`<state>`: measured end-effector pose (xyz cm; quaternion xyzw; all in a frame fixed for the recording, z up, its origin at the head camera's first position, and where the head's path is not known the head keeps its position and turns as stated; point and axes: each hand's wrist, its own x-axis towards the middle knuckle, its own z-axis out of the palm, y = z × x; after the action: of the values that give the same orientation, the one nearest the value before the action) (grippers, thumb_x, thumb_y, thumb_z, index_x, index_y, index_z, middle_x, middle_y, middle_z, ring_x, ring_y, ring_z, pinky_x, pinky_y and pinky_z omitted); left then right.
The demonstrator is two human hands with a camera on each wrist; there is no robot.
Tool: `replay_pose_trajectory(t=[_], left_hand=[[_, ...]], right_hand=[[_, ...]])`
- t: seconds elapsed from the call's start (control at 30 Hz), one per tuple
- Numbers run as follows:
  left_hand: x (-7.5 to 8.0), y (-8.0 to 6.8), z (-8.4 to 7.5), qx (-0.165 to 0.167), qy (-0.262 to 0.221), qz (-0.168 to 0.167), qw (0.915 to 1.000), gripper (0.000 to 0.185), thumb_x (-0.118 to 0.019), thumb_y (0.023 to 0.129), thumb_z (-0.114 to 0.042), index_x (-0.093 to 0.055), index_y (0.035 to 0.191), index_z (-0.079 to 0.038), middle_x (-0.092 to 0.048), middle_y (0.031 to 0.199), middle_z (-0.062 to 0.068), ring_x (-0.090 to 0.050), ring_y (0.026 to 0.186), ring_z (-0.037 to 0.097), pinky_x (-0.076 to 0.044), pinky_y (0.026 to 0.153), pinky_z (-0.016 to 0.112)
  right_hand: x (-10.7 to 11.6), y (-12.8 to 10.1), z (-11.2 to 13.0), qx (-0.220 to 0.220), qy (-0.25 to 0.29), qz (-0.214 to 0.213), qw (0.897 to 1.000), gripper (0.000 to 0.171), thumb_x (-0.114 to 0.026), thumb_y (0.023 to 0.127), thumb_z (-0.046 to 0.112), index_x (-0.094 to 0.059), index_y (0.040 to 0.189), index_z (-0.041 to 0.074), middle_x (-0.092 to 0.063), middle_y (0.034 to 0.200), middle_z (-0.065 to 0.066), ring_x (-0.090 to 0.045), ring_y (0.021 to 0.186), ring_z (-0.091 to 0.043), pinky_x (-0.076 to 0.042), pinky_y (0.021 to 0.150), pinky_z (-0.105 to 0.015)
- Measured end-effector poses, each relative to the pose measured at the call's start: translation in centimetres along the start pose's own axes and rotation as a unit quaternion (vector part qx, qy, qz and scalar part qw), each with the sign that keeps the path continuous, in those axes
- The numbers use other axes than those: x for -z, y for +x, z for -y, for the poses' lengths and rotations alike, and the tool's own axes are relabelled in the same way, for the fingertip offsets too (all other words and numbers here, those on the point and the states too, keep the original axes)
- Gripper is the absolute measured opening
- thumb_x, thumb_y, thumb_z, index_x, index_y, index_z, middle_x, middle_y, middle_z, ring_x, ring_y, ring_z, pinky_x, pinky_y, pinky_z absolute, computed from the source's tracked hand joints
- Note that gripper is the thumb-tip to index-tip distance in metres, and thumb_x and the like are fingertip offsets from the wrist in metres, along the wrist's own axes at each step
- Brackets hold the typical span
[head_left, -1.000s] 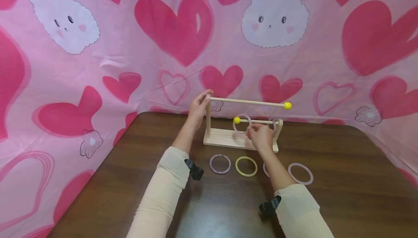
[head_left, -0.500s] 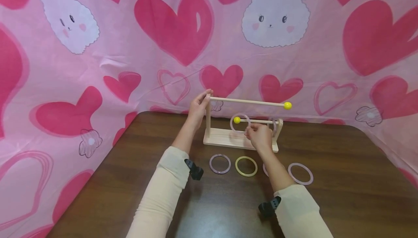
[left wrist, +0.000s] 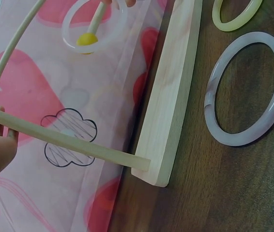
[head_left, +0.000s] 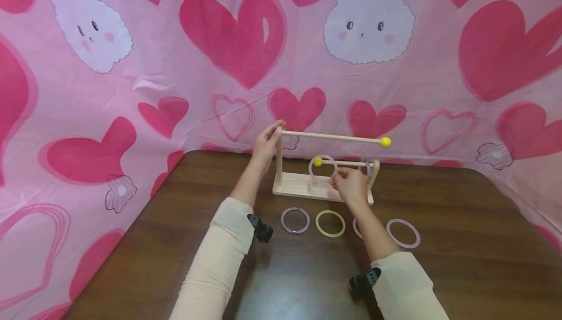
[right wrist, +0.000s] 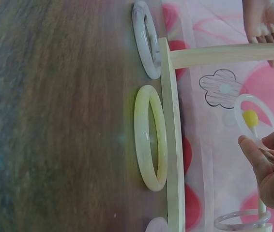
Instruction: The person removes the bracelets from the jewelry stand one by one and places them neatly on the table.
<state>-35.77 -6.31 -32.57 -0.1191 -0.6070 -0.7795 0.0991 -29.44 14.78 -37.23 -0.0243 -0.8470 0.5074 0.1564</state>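
A wooden rack stands at the table's far edge, with a tall left post, a long upper rod and a short lower rod, each tipped with a yellow ball. My left hand grips the top of the tall post. My right hand pinches a pale pink ring at the lower rod's ball end. In the right wrist view the ball shows inside this ring. A second pale ring hangs on the lower rod near its short post.
Flat on the dark wooden table in front of the rack lie a mauve ring, a yellow ring and a pink ring. Another ring is partly hidden by my right forearm. Pink heart-print cloth surrounds the table.
My right hand has shifted the pinched ring slightly left, so the lower rod's yellow ball now sits inside the ring. The left hand has stayed on the post.
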Motion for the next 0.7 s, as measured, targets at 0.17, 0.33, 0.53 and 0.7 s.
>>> replay_pose_trajectory(t=[0.17,0.33,0.53,0.7], left_hand=[[0.0,-0.1,0.0,-0.007,-0.003,0.001,1.0,0.036,-0.048,0.096,-0.008,-0.049,0.13,0.002,-0.051,0.132,0.014,-0.046,0.122,0.02,-0.036,0.1,0.029],[0.0,0.0,0.1,-0.012,-0.003,-0.001,0.9999,0.035,-0.048,0.096,-0.007,-0.049,0.129,0.003,-0.051,0.131,0.015,-0.046,0.122,0.02,-0.036,0.099,0.027],[0.0,0.1,0.3,-0.014,-0.006,0.0,0.9999,0.035,-0.048,0.096,-0.006,-0.05,0.129,0.003,-0.051,0.131,0.015,-0.046,0.121,0.021,-0.036,0.099,0.027],[0.0,0.2,0.3,-0.008,-0.003,0.0,1.0,0.035,-0.049,0.096,-0.008,-0.05,0.13,0.001,-0.051,0.131,0.014,-0.046,0.121,0.02,-0.036,0.1,0.028]], right_hand=[[0.4,-0.1,-0.1,0.003,0.002,0.001,1.0,0.022,-0.054,0.087,0.002,-0.066,0.1,-0.011,-0.068,0.084,-0.021,-0.067,0.065,-0.014,-0.052,0.057,-0.018],[0.9,-0.2,-0.2,0.004,0.015,0.005,1.0,0.023,-0.051,0.087,0.0,-0.064,0.1,-0.013,-0.067,0.087,-0.023,-0.065,0.065,-0.012,-0.052,0.058,-0.018],[1.9,-0.6,-0.2,-0.008,0.026,-0.005,1.0,0.023,-0.052,0.088,0.001,-0.063,0.102,-0.014,-0.067,0.089,-0.024,-0.065,0.064,-0.007,-0.052,0.058,-0.017],[2.7,-0.8,-0.5,-0.018,0.016,-0.011,1.0,0.024,-0.053,0.089,0.003,-0.063,0.105,-0.012,-0.067,0.091,-0.024,-0.063,0.061,-0.003,-0.052,0.057,-0.017]])
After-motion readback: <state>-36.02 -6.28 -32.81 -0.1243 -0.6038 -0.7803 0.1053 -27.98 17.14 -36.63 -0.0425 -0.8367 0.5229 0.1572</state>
